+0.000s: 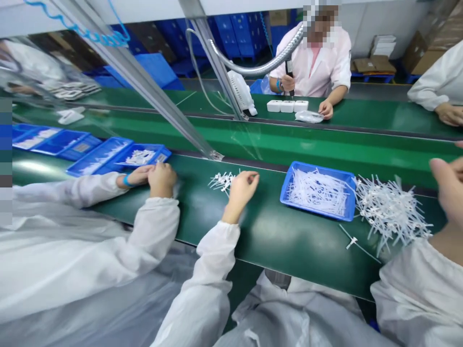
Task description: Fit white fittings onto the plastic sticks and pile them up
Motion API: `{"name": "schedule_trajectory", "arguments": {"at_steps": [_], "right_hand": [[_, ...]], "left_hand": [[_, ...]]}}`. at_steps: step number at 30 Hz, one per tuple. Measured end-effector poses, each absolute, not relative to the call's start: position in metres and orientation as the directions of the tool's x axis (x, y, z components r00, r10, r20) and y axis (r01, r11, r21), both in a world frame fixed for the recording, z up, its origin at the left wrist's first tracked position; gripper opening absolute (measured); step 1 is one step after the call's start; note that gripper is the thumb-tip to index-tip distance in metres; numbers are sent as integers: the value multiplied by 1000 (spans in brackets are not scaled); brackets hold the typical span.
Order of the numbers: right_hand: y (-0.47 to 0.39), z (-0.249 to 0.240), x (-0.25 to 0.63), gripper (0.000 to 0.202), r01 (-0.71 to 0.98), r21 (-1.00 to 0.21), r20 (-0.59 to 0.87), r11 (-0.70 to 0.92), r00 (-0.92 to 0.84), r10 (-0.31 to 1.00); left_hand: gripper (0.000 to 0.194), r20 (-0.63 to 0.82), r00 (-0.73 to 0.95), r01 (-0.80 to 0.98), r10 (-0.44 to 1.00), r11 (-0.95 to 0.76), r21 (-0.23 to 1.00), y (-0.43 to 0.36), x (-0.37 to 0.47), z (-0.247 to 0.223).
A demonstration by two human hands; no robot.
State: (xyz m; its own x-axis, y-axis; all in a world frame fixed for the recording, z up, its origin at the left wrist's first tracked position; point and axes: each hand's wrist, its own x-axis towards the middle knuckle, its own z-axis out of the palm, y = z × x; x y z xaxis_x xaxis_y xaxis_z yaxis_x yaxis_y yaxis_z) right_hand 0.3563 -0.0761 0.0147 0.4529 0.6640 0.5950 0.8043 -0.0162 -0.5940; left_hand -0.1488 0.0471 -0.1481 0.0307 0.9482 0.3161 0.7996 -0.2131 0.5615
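My left hand (243, 193) hovers over the green work surface (267, 236), its thumb and fingers curled together with nothing visible between them. Just behind it lies a small pile of white plastic pieces (221, 180). At the right edge, my right hand (448, 193) is partly cut off and blurred; its thumb stands apart from the fingers, and no held object shows. Between my hands are a blue tray (285, 190) of thin translucent strips and a large heap of strips with white parts (392, 209). One such piece (353, 241) lies alone in front of them.
At left, a co-worker's hands (162, 178) meet near blue trays (97, 156) of white parts. Across the line, a person (313, 67) holds a dark tool above white boxes (287, 106). A metal post (144, 82) slants down to the surface.
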Motion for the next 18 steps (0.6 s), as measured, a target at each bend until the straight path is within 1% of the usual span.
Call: {"name": "schedule_trajectory", "arguments": {"at_steps": [1,2,3,4,6,7,9,11,15,18], "right_hand": [[-73,16,343,58,811,-581,577,65,355,735],[-68,15,329,49,812,-568,512,134,222,830],[-60,13,316,43,815,-548,418,188,72,906],[-51,8,303,40,816,-533,297,223,-67,953],[-30,-7,280,38,813,-528,52,247,-259,965],[-20,-18,269,35,827,-503,-46,250,-315,948],[-3,-41,251,31,880,-399,-245,256,-371,896],[7,-62,236,30,915,-325,-324,238,-344,881],[12,-88,225,33,952,-251,-339,173,-254,906],[11,-91,228,30,951,-264,-330,159,-244,912]], "left_hand": [[29,310,20,815,950,-195,546,49,-167,-157],[27,305,15,827,952,-183,531,50,-181,-164],[26,298,19,833,954,-180,523,52,-192,-171],[24,293,25,836,956,-181,517,53,-200,-177],[22,286,47,840,957,-192,507,56,-207,-187],[21,284,61,841,957,-202,502,57,-206,-190],[22,281,97,838,955,-231,494,58,-201,-194],[25,279,140,832,950,-265,487,58,-191,-196],[28,280,210,819,937,-324,473,51,-170,-193],[34,305,226,808,925,-353,472,45,-157,-181]]}}
